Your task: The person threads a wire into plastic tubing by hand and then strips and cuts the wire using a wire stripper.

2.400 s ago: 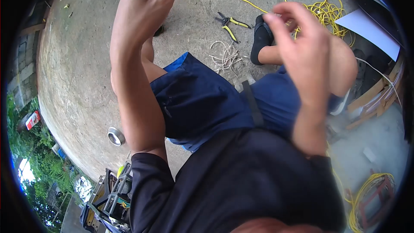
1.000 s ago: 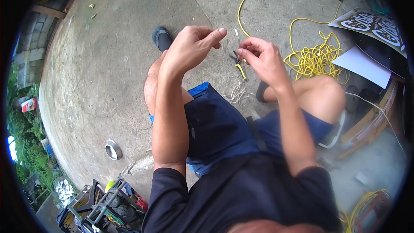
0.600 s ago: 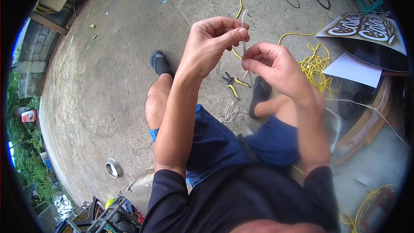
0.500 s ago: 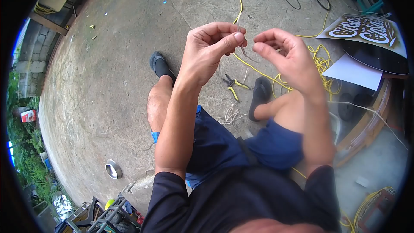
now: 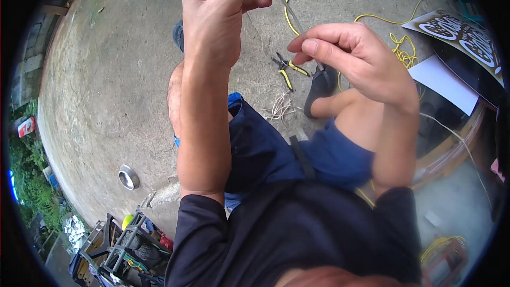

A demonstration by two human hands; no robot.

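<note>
A thin greyish wire (image 5: 287, 6) runs slantwise between my two hands above the concrete floor. My left hand (image 5: 223, 0), at the top edge of the view, pinches its upper part between thumb and fingers. Lower and to the right, my right hand (image 5: 353, 56) is closed on the wire with thumb and forefinger. A short tail of it shows below the right fingers. On the floor past my hands lie wire strippers (image 5: 289, 70) with yellow-and-black handles, their handles spread. A loose bundle of whitish wire scraps (image 5: 280, 106) rests closer to my legs.
Yellow cord (image 5: 405, 53) lies coiled on the right, by printed sheets (image 5: 457, 34) and a white sheet (image 5: 449, 82). A metal bowl (image 5: 128, 177) sits on the floor at left. Below it stands a metal frame (image 5: 125, 250) with assorted items. My shoe (image 5: 320, 91) is under my right hand.
My left hand has moved up and left. My right hand, apart from the wire before, now grips it, and the wire is stretched out between both hands.
</note>
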